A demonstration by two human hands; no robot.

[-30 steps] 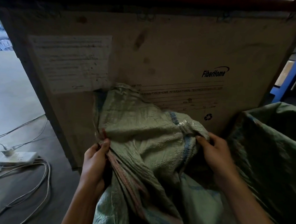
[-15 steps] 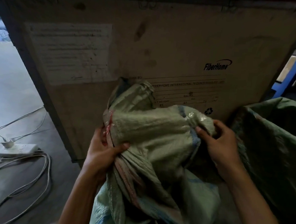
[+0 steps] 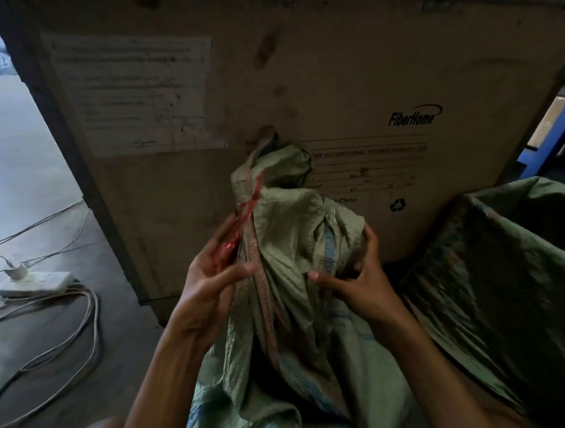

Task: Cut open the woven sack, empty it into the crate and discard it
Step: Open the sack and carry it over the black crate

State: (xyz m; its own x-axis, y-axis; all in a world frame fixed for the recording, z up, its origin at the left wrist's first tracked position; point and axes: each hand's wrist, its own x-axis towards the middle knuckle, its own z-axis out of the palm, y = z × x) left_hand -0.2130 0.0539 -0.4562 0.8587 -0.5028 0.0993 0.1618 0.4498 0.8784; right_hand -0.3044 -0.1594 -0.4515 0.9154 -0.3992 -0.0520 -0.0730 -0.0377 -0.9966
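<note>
We see a white plastic power strip (image 3: pixel 35 283) lying on the grey concrete floor (image 3: pixel 19 164) at left. Pale cables (image 3: pixel 85 334) loop beside it, and a blue metal post (image 3: pixel 557 131) stands far right.

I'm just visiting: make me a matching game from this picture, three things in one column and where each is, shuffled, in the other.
Things: 1 woven sack; 2 power strip; 3 paper sheet.
Places: A on the floor at left; B stuck on the big box; C gripped by left hand and right hand.
Pairs: 1-C; 2-A; 3-B.
</note>
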